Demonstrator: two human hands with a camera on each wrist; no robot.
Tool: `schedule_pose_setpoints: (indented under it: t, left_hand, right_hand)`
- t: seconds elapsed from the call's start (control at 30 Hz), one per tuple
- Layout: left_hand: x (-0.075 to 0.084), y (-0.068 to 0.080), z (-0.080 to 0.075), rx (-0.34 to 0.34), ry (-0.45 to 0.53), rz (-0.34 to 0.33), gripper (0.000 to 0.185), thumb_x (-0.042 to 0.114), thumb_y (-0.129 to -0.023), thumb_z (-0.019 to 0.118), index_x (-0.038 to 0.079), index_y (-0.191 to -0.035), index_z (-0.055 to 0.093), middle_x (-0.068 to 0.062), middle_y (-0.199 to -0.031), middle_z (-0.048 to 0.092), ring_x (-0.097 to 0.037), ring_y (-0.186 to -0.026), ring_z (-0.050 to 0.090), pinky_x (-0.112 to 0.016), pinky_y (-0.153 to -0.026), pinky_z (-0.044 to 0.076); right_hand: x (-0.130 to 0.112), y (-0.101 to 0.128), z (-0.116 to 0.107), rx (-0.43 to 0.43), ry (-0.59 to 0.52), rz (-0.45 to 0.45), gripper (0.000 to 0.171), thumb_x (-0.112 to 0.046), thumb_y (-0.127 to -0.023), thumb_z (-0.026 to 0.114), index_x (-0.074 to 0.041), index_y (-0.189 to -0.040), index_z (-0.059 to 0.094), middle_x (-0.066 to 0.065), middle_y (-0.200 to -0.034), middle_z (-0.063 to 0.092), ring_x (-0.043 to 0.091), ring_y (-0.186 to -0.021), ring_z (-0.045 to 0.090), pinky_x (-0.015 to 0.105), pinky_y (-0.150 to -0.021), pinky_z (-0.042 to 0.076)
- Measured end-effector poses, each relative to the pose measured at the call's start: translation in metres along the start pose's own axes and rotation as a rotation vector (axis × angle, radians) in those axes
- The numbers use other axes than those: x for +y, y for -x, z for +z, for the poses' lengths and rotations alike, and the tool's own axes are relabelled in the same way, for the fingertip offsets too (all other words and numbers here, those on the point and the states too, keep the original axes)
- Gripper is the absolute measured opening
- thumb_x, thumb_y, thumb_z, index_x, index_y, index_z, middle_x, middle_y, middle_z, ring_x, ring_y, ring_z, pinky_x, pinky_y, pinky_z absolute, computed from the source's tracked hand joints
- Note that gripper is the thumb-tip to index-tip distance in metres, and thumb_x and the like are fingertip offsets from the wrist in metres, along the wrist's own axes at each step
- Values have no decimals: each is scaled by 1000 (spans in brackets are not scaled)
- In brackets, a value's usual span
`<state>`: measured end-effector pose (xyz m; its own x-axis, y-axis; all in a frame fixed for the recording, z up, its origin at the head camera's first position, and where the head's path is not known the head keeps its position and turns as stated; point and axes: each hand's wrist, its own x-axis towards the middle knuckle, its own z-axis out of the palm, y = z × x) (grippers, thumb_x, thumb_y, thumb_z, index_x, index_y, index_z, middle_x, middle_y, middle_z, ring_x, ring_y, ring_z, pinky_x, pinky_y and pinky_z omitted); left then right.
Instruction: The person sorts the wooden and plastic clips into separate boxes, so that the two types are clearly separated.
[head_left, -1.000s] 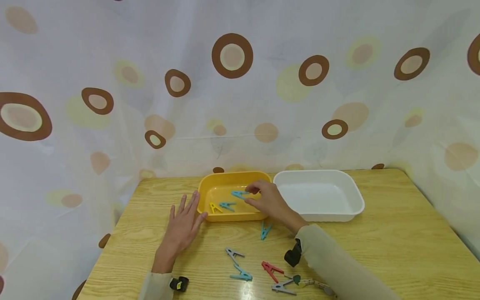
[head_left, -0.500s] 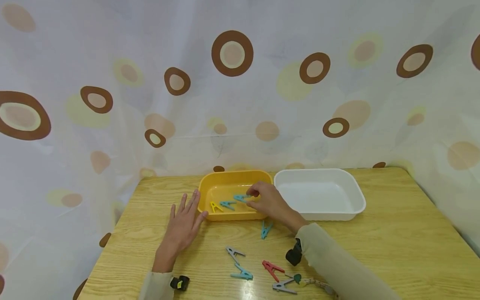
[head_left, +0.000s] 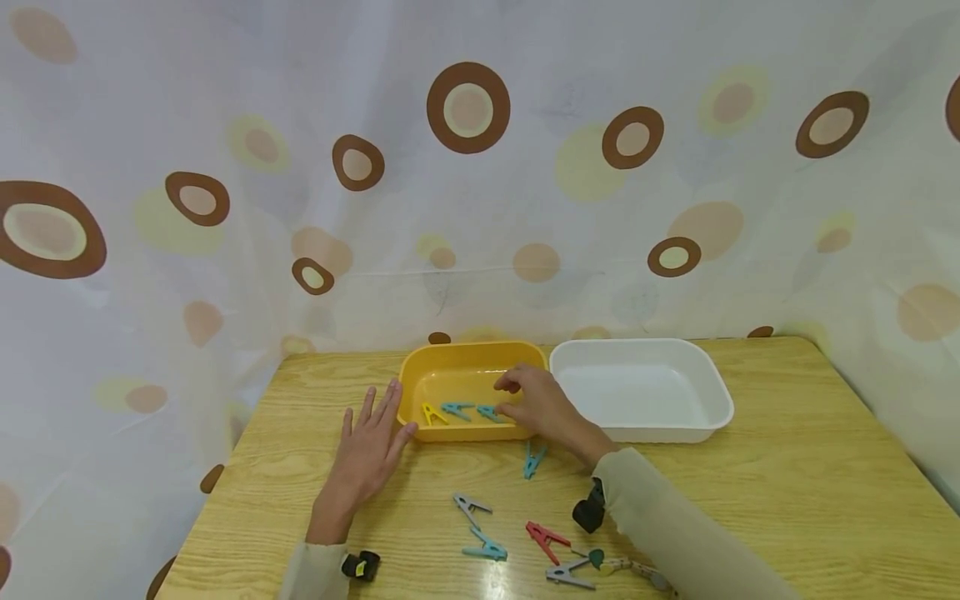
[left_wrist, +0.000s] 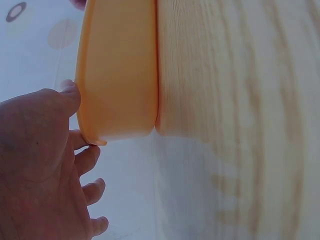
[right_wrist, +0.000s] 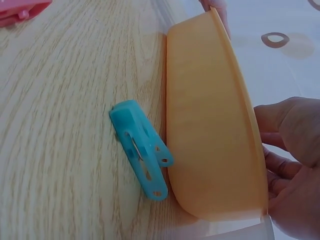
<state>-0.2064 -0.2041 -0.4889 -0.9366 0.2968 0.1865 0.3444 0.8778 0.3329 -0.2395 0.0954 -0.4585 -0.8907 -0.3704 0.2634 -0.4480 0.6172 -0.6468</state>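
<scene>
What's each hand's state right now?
Left hand: open, flat on the table, thumb touching the yellow tray.
Right hand: over the tray; grip cannot be told.

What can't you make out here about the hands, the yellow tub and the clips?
- Head view: whether the right hand has let go of the teal clip; its fingers cover the clip's end.
- Wrist views: inside of the yellow tub; its wall hides it.
- Head view: the bottom-edge clips are too small to detail.

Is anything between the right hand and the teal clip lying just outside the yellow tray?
Nothing visible. The teal clip lies on bare table by the yellow tray, just below the right hand, which is over the tray.
</scene>
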Motion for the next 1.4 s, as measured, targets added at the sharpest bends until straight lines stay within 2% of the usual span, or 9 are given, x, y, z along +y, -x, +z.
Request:
schedule_pose_setpoints:
  t: [0.17,0.53,0.77,0.93,1.17,1.4]
  left_hand:
    - [1,1,0,-4,0,2,69,45,-110,42,8,-165,20,-5,-169,20,-40,-155,16,-72,-117,9]
    - [-2,-2,1,-1,-6,1,69,46,-111,39,9,-165,18,-5,-169,19,-39,-155,14,-72,-117,9]
    - [-2,-2,1,-10,-3,-5,70,46,-111,39,9,-165,17,-4,-170,18,-37,-156,11,-71,-117,9]
    - [-1,-1,1,-5,-7,-1,70,47,-110,40,9,-165,18,-5,-170,19,-39,-155,14,-71,-117,10]
    - [-1,0,2,-1,-1,0,70,46,-110,42,9,-165,20,-4,-169,21,-40,-155,17,-72,-117,11]
    - [0,0,1,-8,-2,-4,70,46,-110,41,9,-165,19,-4,-169,20,-40,-155,16,-71,-117,10]
  right_hand:
    - [2,5,-3,22,-13,-38,27,-10,-89,82,2,-112,73,16,-109,69,32,-98,65,47,-87,56]
    - [0,25,-15,106,-21,-140,25,-8,-86,84,-5,-109,74,10,-104,69,30,-93,66,50,-84,56]
    - [-2,46,-20,88,-45,-98,25,-13,-89,82,-8,-112,73,9,-105,69,26,-94,65,45,-83,56]
    - [-5,65,-21,110,-67,-103,25,-11,-88,83,-8,-110,73,6,-103,69,24,-91,66,42,-80,57]
    - [-10,89,-19,124,-90,-44,23,-9,-87,83,-12,-108,74,-1,-100,69,24,-91,66,46,-83,57]
    - [-9,110,-16,114,-112,-3,20,-12,-87,84,-13,-105,75,-1,-97,70,21,-88,65,42,-79,57]
